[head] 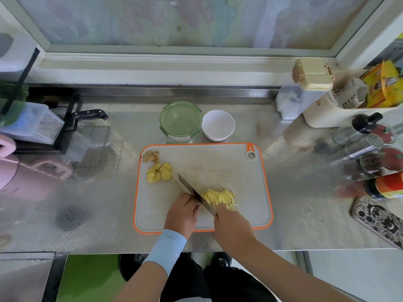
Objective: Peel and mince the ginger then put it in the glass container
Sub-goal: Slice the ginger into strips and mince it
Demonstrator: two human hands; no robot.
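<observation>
On my feed, the steel counter (294, 192) carried the orange-rimmed cutting board (218, 166). The lidded glass container (180, 118) stood just past its far edge at 11 o'clock, with a white bowl (218, 125) beside it at 12. The knife (188, 185) slanted across the board, tip toward 10. The person's right hand (231, 223) covered its handle end, gripping it. The left hand (183, 212) had bent fingers touching the blade; I couldn't tell if they held anything. Shredded ginger (218, 197) lay at 5 against the blade, ginger slices (159, 172) at 9, and peel scraps (151, 156) at 10.
</observation>
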